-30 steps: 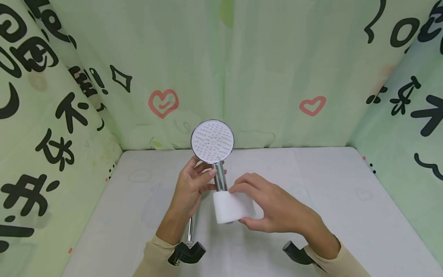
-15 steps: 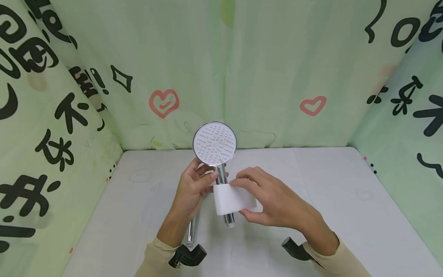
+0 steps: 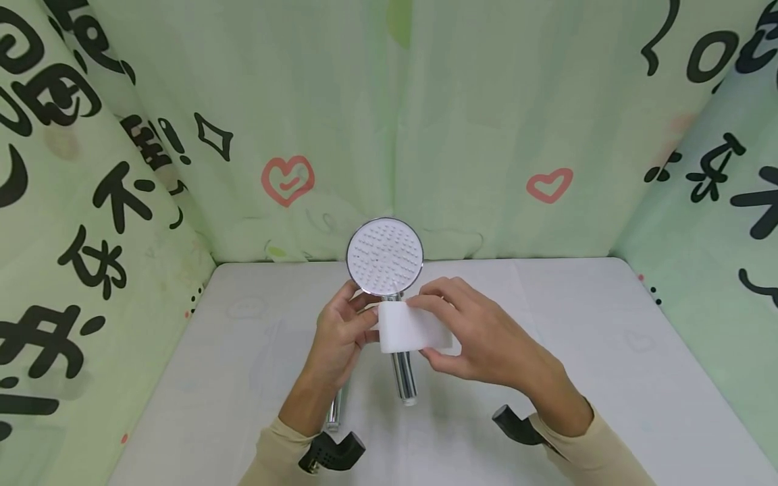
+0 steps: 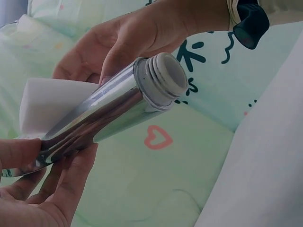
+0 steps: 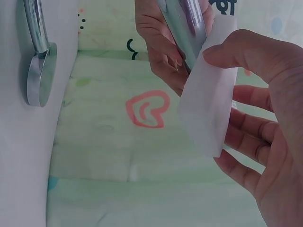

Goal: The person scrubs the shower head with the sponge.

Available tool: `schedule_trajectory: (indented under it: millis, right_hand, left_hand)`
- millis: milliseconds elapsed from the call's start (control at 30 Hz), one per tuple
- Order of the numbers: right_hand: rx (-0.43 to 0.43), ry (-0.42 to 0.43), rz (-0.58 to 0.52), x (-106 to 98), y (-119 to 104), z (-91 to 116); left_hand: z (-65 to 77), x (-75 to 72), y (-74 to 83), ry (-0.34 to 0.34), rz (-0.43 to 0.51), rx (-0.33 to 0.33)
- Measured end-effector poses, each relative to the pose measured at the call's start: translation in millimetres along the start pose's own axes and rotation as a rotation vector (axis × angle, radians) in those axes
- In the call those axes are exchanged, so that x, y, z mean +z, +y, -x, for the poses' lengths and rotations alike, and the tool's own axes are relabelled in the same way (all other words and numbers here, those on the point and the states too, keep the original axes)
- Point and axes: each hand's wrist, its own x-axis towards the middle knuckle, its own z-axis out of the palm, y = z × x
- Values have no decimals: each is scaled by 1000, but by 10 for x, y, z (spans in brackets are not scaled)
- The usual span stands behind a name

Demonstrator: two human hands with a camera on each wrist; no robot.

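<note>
My left hand [image 3: 340, 331] holds a chrome shower head [image 3: 385, 258] near its neck, the white nozzle face toward the head camera. Its handle [image 3: 404, 378] slants down, and the left wrist view shows the white threaded end [image 4: 165, 78]. Against the handle, just below the round head, lies a soft-looking white pad [image 3: 404, 329]; whether it is cloth or foam I cannot tell. My right hand [image 3: 486, 341] pinches that pad [image 5: 208, 101] between thumb and fingers. The pad hides part of the handle and touches the area by my left fingertips.
A second chrome shower head [image 5: 41, 80] lies on the white table [image 3: 243, 378]; in the head view only its handle [image 3: 334, 410] shows beside my left forearm. Printed green curtains [image 3: 474, 121] stand at the back and both sides.
My right hand has moved the white pad up along the handle toward the round head, uncovering the handle's lower end. The shower head has shifted slightly right and down.
</note>
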Motion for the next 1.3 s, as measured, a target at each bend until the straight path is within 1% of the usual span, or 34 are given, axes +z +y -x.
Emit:
schedule_trajectory:
  millis: [233,467,600,733,867,1033,1300]
  right_hand:
    - [-14,27,34,-17,19,-45]
    - [-8,19,47,-52,17,-74]
    - [-16,9,57,-66,14,-91]
    - [-24,-23,31,-81,-2,-90]
    - [-31,-56,0,-83,-28,-72]
    - [-31,-79,-3,-68,-54,-27]
    - [-84,-51,-11,-17,-78,40]
  left_hand:
    - [9,15,-10,-30,23,5]
    - [22,19,-20,-61,22,6]
    - [19,18,-26,-57,24,11]
    - [17,14,-30,-53,28,11]
    - [12,12,-33,-27,29,8]
    - [5,9,-35,-1,42,11]
    - [-18,-24,-16,10,35,17]
